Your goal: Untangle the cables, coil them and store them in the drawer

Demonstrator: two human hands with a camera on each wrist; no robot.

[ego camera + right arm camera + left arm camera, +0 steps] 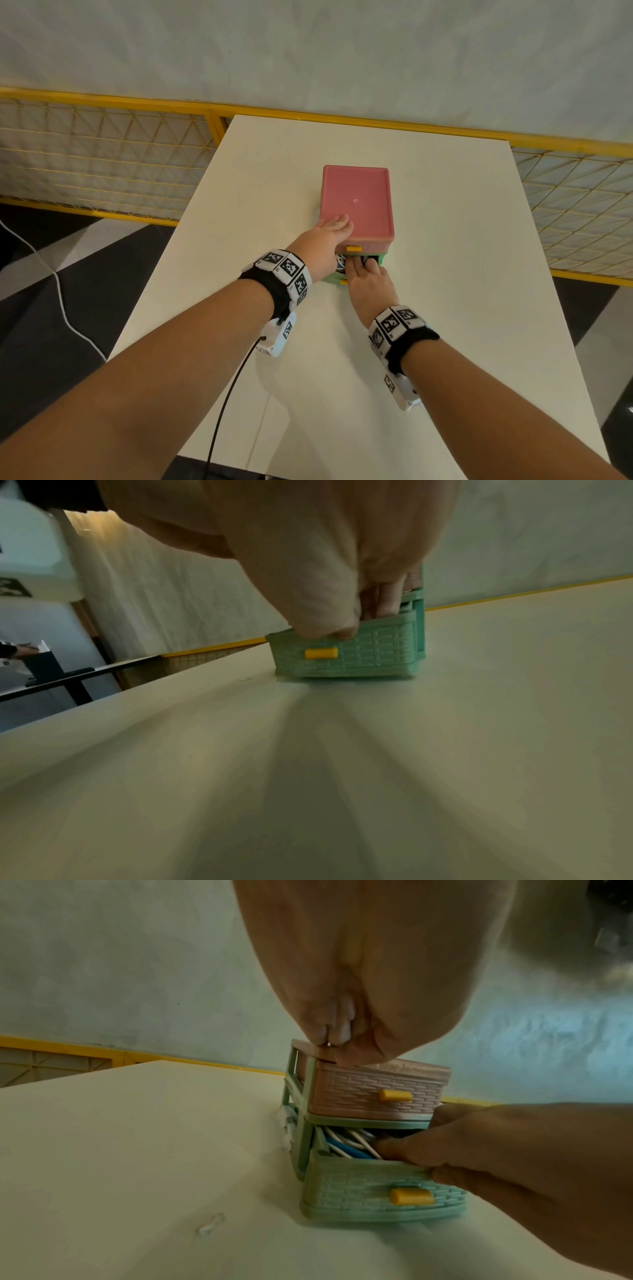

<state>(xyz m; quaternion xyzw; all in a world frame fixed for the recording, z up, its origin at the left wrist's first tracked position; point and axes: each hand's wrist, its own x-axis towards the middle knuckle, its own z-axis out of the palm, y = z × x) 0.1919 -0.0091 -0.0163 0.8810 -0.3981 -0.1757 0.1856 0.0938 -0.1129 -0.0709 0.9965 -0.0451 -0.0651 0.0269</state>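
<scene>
My left hand (327, 240) lies with relaxed fingers on the near left corner of the pink lid (356, 200), pinning the little drawer unit (301, 1096) to the worktop (445, 274) so it can't skid. Moving right, the cables (346, 1144), white and blue, are down inside the green bottom drawer (369, 1191), which sits pulled partway out toward me. My right hand (368, 284) has its fingers dipped into that drawer onto the cables, thumb curled over the front edge; whether I'm actually pinching a strand, I cannot tell. I reckon the trick here is to press the coils flat below the rim, keep the left hand bearing down, then push straight back by the yellow knob (411, 1196). The drawer's long axis runs front to back, its knobbed face pointing at me; the strands lie slanted across it.
</scene>
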